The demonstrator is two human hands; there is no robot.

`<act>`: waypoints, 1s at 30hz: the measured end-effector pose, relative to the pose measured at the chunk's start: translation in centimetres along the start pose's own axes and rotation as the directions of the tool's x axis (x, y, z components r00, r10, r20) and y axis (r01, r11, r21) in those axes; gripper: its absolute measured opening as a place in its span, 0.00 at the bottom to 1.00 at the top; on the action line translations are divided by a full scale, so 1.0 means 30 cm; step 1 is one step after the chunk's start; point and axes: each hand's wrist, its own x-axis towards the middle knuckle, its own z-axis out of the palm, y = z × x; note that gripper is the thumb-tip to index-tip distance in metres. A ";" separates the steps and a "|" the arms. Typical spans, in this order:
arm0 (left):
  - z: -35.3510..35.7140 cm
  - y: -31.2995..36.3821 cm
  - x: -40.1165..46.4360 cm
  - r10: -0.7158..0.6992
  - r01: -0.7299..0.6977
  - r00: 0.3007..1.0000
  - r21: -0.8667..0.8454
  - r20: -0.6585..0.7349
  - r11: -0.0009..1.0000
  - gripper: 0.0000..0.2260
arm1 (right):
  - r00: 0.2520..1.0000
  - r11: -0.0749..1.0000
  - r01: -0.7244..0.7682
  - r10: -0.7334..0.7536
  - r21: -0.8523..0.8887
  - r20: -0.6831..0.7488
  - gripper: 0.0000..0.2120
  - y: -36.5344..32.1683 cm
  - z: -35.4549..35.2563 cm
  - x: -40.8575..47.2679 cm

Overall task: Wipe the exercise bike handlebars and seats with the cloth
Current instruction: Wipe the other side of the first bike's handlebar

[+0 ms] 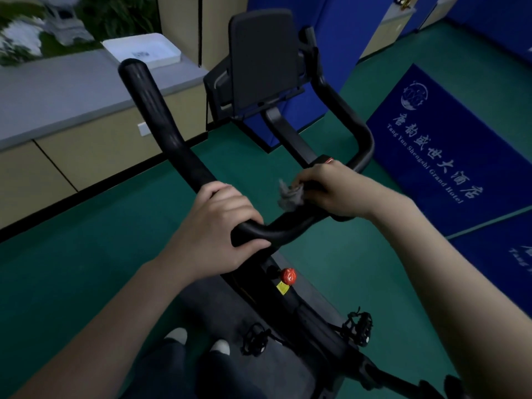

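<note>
Cloth: I see a small grey crumpled cloth (289,194) just right of frame centre, bunched against the black padded handlebar (169,133) of the exercise bike, its frayed edge sticking out to the left of my fingers.
Right hand: my right hand (331,190) is curled over the bar's right bend, pinching the cloth onto it.
Left hand: my left hand (218,234) is wrapped round the bar's lower left bend, thumb under, fingers over; it carries nothing else.
Gap between hands: a short bare stretch of bar runs between the two hands, dipping at the middle.
Bar ends: the left horn rises to a rounded tip at upper left; the right horn loops up behind the dark flat console screen (263,59) at top centre.
Below the bar: a red round knob (288,276) and a yellow sticker sit on the black frame just under my left hand; two black caged pedals (358,326) lie lower right.
Seat: I cannot see it.
Room left: green floor (86,240) opens between the bar and a beige cabinet with a grey top (57,90), which carries a white square tray (144,50).
Room right: green floor narrows against a blue mat with white lettering (431,148) whose edge runs close to the right horn.
</note>
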 end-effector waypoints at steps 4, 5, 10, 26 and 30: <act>0.002 0.002 -0.005 -0.002 0.002 1.000 0.012 -0.010 1.000 0.15 | 0.990 0.985 0.111 -0.099 0.131 -0.095 0.11 -0.071 0.054 -0.044; 0.002 0.002 -0.004 0.000 0.000 1.000 0.018 -0.009 1.000 0.16 | 0.987 0.974 0.138 -0.119 0.181 -0.110 0.10 -0.082 0.061 -0.052; -0.006 0.006 -0.002 0.017 -0.016 1.000 0.028 -0.005 0.999 0.17 | 0.984 0.901 0.084 -0.007 0.426 -0.179 0.07 -0.053 0.060 -0.095; -0.047 0.080 -0.109 -0.125 0.157 0.973 0.160 -0.194 0.975 0.15 | 0.914 0.473 0.143 0.274 0.869 -0.299 0.02 -0.128 0.105 -0.125; -0.080 0.076 -0.187 -0.173 0.219 0.959 0.197 -0.223 0.956 0.14 | 0.920 0.392 0.175 0.261 0.903 -0.291 0.05 -0.204 0.116 -0.103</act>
